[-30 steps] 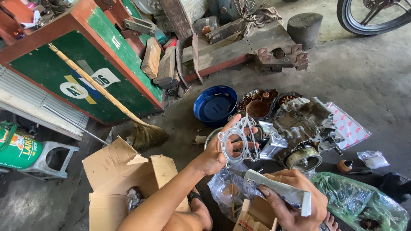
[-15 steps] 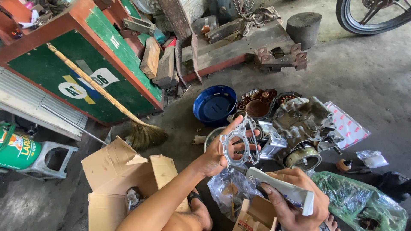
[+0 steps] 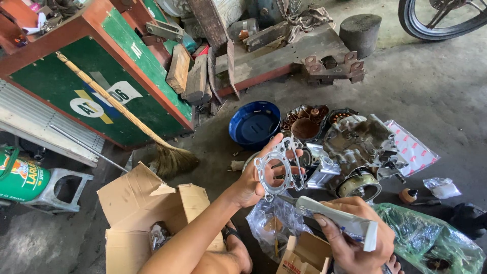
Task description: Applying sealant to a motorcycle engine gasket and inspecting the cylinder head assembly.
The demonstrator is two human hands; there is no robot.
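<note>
My left hand [image 3: 253, 178] holds up a thin metal gasket [image 3: 278, 165] with a large round opening, pinched between thumb and fingers. My right hand [image 3: 355, 242] grips a grey squeeze tube [image 3: 339, 219], whose dark nozzle points at the gasket's lower edge. Just beyond the gasket, a dismantled engine block [image 3: 355, 155] lies on the concrete floor.
A blue bowl [image 3: 254, 124] and round engine covers [image 3: 307, 122] sit behind the engine. An open cardboard box [image 3: 147, 203] lies at the left, a broom [image 3: 152, 142] leans on a green and red cabinet [image 3: 101, 76]. Plastic bags [image 3: 431, 238] lie at right, a small carton [image 3: 304, 253] below.
The gasket in my left hand has shifted slightly. The tube in my right hand has edged closer, its nozzle now near the gasket's lower edge.
</note>
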